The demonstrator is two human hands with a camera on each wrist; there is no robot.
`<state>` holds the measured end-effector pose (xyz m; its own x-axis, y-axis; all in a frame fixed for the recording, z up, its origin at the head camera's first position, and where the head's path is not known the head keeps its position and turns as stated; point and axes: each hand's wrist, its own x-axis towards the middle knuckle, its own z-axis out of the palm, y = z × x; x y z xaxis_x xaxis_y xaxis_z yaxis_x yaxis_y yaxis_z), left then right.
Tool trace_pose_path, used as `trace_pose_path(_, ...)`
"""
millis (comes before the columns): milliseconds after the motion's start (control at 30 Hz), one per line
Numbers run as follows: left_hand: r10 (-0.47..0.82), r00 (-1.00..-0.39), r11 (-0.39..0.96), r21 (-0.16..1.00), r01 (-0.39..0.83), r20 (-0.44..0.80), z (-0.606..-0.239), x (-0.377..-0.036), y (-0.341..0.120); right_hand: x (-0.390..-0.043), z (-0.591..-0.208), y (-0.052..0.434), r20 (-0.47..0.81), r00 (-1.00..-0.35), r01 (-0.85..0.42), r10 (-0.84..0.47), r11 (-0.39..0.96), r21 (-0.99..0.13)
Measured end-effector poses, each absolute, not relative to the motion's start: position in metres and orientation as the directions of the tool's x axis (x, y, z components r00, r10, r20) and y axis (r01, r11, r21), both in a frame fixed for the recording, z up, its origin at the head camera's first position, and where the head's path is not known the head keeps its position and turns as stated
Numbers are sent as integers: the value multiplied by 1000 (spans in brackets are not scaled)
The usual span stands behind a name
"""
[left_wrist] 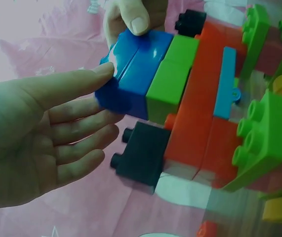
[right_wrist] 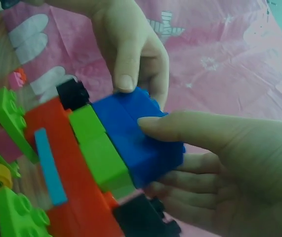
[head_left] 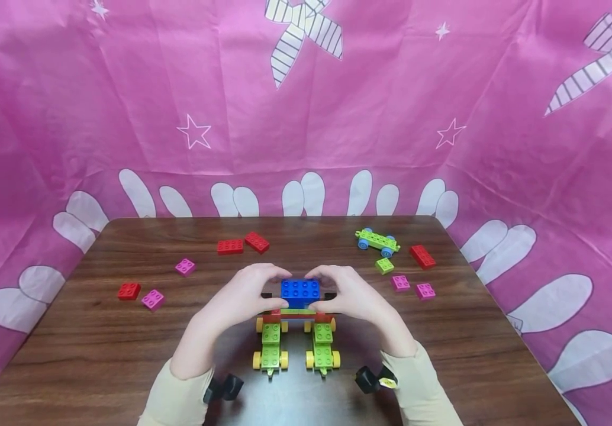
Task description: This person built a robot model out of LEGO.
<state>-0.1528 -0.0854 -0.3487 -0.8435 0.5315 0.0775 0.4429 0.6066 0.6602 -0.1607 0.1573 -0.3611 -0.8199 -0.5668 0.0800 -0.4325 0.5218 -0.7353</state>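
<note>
With my left hand (head_left: 250,290) and my right hand (head_left: 353,291) I hold the blue blocks (head_left: 300,290) at their two ends, each hand pinching with the thumb on the near side and the other fingers loosely bent. The blue blocks are directly on the green blocks (left_wrist: 168,91), which sit upon the red blocks (left_wrist: 192,118), between two black blocks (left_wrist: 143,154). Lower down, two green cars (head_left: 270,349) with yellow wheels (head_left: 284,360) stand side by side on the table (head_left: 98,367).
</note>
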Motion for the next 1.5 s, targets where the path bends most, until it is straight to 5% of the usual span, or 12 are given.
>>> trace_pose_path(333, 540, -840, 609, 666, 431, 51, -346, -158, -93, -156, -367, 134, 211, -822, -507, -529, 512, -694)
trace_pose_path(900, 518, -855, 634, 657, 408, 31, -348, -158, -90, -152, -365, 128, 127, -885, -383, -448, 546, -745)
trace_pose_path(1500, 563, -825, 595, 670, 443, 46, -347, -156, -97, -153, -365, 131, 145, -860, -421, -489, 519, -744)
